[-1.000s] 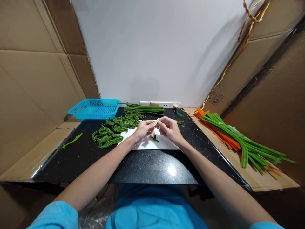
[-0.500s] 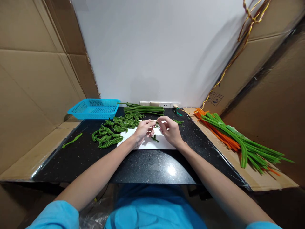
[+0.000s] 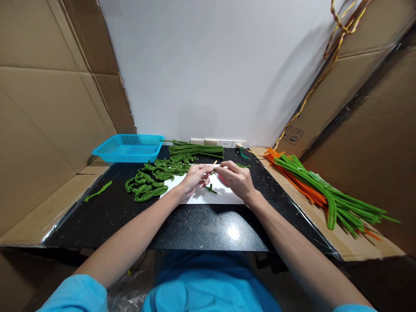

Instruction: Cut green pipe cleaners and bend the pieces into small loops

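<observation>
My left hand [image 3: 195, 178] is closed above a white sheet [image 3: 201, 199], its thumb and finger pinching a thin pale stick [image 3: 215, 163] that pokes up between the hands. Right beside it, my right hand [image 3: 239, 178] has its fingertips pressed together near the lower end of the stick; what they grip is too small to make out. A pink rounded thing [image 3: 222, 180] shows partly from beneath the right hand. On the sheet below lies a short dark green pipe cleaner piece [image 3: 211, 189]. Looped green pipe cleaners [image 3: 146, 186] are heaped just left of my left hand.
A blue basket [image 3: 130, 152] stands at the back left. Straight dark green pipe cleaners [image 3: 196, 150] lie along the wall by the sockets [image 3: 225, 143]. Light green [image 3: 338, 197] and orange pipe cleaners [image 3: 302, 186] rest on cardboard at right. A green strip [image 3: 99, 191] lies far left.
My right hand has shifted slightly right and turned, its fingers flatter. The pale stick now stands out more between the hands, and the pink thing has come into sight. My left hand has barely moved.
</observation>
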Motion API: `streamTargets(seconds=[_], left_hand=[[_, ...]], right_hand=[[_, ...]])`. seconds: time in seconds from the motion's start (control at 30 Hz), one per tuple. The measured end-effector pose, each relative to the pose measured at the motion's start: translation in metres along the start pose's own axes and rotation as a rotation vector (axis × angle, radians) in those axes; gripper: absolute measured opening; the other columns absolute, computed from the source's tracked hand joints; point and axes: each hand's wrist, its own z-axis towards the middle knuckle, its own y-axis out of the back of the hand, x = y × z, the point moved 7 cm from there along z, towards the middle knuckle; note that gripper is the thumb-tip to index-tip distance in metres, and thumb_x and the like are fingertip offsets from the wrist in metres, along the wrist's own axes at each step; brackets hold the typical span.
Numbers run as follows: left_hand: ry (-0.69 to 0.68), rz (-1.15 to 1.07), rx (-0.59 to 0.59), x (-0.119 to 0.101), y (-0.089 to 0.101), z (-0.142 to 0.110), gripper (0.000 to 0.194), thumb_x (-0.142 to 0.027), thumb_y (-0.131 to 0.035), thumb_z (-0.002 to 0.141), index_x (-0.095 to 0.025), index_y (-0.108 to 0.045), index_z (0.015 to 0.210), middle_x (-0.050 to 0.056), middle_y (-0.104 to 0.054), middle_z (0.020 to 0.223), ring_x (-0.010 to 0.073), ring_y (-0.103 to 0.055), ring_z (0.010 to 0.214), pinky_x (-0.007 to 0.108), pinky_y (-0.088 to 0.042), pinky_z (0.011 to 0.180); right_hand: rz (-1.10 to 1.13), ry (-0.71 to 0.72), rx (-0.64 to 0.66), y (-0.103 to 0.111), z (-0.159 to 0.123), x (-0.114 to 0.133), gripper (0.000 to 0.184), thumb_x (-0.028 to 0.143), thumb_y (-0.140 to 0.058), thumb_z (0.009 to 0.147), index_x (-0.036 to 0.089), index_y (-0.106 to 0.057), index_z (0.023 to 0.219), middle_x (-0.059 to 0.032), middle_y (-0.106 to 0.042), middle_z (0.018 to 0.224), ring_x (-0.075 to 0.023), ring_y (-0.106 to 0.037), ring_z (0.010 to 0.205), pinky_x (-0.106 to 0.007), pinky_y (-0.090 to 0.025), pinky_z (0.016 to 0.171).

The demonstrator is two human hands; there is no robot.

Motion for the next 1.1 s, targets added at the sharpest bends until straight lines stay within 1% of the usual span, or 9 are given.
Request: streamTargets(seconds=[0.1,0.27,0.43,0.57,0.7,0.8,0.9,1.0,1.1], left_hand=[[-0.022,0.05,-0.007,-0.001,0.001,0.0,0.033,-0.042,-0.078,0.079,-0.014,-0.061,0.077,-0.004,-0.046,0.06,0.0049,-0.044,0.043,0.019,-0.021,0.037],[-0.069,0.089,-0.012,-0.005,0.003,0.001,0.034,-0.043,-0.078,0.08,-0.014,-0.06,0.077,-0.004,-0.046,0.058,0.0054,-0.046,0.042,0.018,-0.022,0.036],[-0.103,0.124,-0.014,-0.006,0.003,0.001,0.037,-0.045,-0.079,0.079,-0.014,-0.06,0.076,-0.004,-0.047,0.055,0.0061,-0.047,0.04,0.019,-0.022,0.036],[-0.091,0.086,-0.042,-0.005,0.004,-0.001,0.037,-0.045,-0.08,0.078,-0.014,-0.061,0.077,-0.005,-0.047,0.054,0.0054,-0.045,0.04,0.019,-0.021,0.037],[-0.082,0.061,-0.062,-0.004,0.005,-0.001,0.035,-0.042,-0.081,0.077,-0.013,-0.062,0.078,-0.005,-0.047,0.054,0.0051,-0.044,0.039,0.019,-0.019,0.037],[-0.077,0.046,-0.082,-0.002,0.007,0.001,0.03,-0.037,-0.078,0.077,-0.014,-0.06,0.074,-0.005,-0.047,0.053,0.0055,-0.044,0.039,0.019,-0.019,0.036],[-0.041,0.015,-0.116,0.001,0.01,0.002,0.026,-0.033,-0.075,0.078,-0.015,-0.058,0.07,-0.004,-0.046,0.054,0.0052,-0.042,0.039,0.02,-0.018,0.036],[0.007,-0.014,-0.142,0.003,0.01,0.0,0.024,-0.032,-0.073,0.077,-0.014,-0.059,0.071,-0.004,-0.046,0.057,0.0045,-0.041,0.04,0.02,-0.017,0.038],[0.025,-0.018,-0.124,0.002,0.008,-0.001,0.024,-0.033,-0.073,0.077,-0.014,-0.059,0.073,-0.003,-0.048,0.061,0.0041,-0.041,0.042,0.02,-0.018,0.038]], right_hand=[[-0.048,0.04,0.041,0.0,0.0,0.002,0.028,0.029,-0.05,0.102,0.027,-0.078,0.103,-0.0064,-0.073,0.102,-0.0128,-0.063,0.073,-0.025,-0.049,0.067],[-0.084,0.089,0.042,0.004,0.003,0.007,0.027,0.027,-0.05,0.102,0.026,-0.077,0.103,-0.0072,-0.074,0.102,-0.0147,-0.066,0.078,-0.026,-0.049,0.069],[-0.083,0.085,0.063,0.002,0.005,0.01,0.025,0.026,-0.051,0.102,0.025,-0.076,0.1,-0.0074,-0.073,0.102,-0.015,-0.067,0.08,-0.026,-0.05,0.073],[-0.118,0.085,0.062,-0.001,0.005,0.012,0.023,0.025,-0.052,0.102,0.024,-0.075,0.1,-0.0071,-0.073,0.1,-0.0134,-0.065,0.075,-0.025,-0.047,0.07],[-0.206,0.125,0.079,-0.008,0.003,0.013,0.025,0.022,-0.05,0.102,0.023,-0.074,0.103,-0.0072,-0.074,0.103,-0.0127,-0.063,0.071,-0.027,-0.045,0.068],[-0.29,0.178,0.092,-0.014,0.001,0.015,0.026,0.019,-0.048,0.103,0.021,-0.074,0.107,-0.0074,-0.075,0.106,-0.0128,-0.063,0.07,-0.029,-0.043,0.066],[-0.318,0.218,0.095,-0.017,0.001,0.017,0.027,0.018,-0.048,0.102,0.02,-0.074,0.109,-0.0077,-0.075,0.106,-0.0139,-0.064,0.073,-0.029,-0.043,0.066],[-0.319,0.208,0.092,-0.017,0.002,0.018,0.026,0.02,-0.049,0.102,0.021,-0.074,0.11,-0.0076,-0.075,0.106,-0.0145,-0.065,0.076,-0.029,-0.043,0.068],[-0.26,0.154,0.081,-0.013,0.004,0.017,0.024,0.022,-0.051,0.102,0.022,-0.074,0.107,-0.0069,-0.075,0.105,-0.0146,-0.066,0.076,-0.028,-0.044,0.069]])
